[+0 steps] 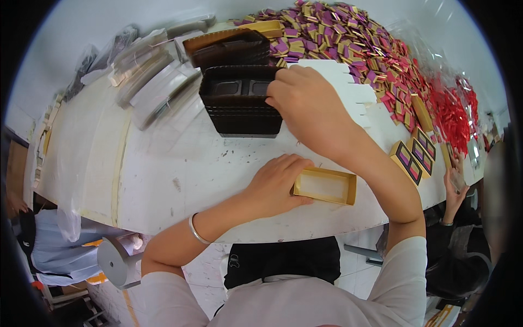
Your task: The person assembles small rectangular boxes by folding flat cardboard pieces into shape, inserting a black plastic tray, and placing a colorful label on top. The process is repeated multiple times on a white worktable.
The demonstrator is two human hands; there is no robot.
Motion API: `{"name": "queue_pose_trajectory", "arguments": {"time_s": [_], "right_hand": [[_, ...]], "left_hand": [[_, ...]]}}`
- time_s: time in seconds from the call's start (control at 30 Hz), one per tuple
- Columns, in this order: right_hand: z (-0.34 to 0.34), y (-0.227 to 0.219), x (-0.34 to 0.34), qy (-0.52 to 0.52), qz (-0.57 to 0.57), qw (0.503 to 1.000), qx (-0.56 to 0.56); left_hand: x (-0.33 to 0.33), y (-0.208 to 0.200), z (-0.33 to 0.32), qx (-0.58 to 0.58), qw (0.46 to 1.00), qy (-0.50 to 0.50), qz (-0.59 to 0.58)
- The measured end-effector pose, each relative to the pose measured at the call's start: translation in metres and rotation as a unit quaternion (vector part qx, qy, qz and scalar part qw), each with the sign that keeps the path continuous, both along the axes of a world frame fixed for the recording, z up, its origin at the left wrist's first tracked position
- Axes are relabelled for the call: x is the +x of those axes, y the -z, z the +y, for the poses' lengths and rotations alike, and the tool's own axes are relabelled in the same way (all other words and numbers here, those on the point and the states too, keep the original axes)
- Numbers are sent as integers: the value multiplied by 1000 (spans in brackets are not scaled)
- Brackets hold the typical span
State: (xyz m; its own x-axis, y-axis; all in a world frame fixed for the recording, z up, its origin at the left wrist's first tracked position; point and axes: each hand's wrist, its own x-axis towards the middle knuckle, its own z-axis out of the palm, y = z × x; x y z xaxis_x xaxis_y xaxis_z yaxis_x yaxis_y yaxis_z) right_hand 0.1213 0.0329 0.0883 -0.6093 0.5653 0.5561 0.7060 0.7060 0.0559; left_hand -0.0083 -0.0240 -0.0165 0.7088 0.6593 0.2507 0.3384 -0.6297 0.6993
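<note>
My left hand (pixel 280 182) grips the left end of a gold open-topped box (pixel 326 184), which rests near the table's front edge with nothing inside it. My right hand (pixel 308 103) reaches across to a stack of black plastic insert trays (pixel 241 117). Its fingers are bent and pinch the right rim of the upper tray, though the fingertips are partly hidden. Behind stands another stack of dark brown trays (pixel 231 50).
A large heap of small purple, red and gold pieces (pixel 338 38) covers the table's far side. Several filled boxes (pixel 411 158) stand at right, near a co-worker's hand (pixel 455 180). Plastic-wrapped bundles (pixel 158 87) lie at left; white card sheets (pixel 338 76) lie behind my right hand.
</note>
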Motion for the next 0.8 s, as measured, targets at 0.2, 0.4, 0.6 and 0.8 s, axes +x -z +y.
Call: {"name": "queue_pose_trajectory", "arguments": {"time_s": [0.2, 0.4, 0.6, 0.8], "right_hand": [[2, -13, 10, -54, 168, 984, -3], [-61, -29, 72, -24, 577, 759, -301], [-123, 35, 164, 134, 451, 669, -576], [-106, 36, 136, 221, 279, 663, -658]], "left_hand": [[3, -6, -3, -69, 997, -23, 14], [3, -7, -4, -78, 997, -26, 12], [4, -10, -5, -116, 992, -37, 20], [1, -8, -5, -84, 996, -8, 21]]}}
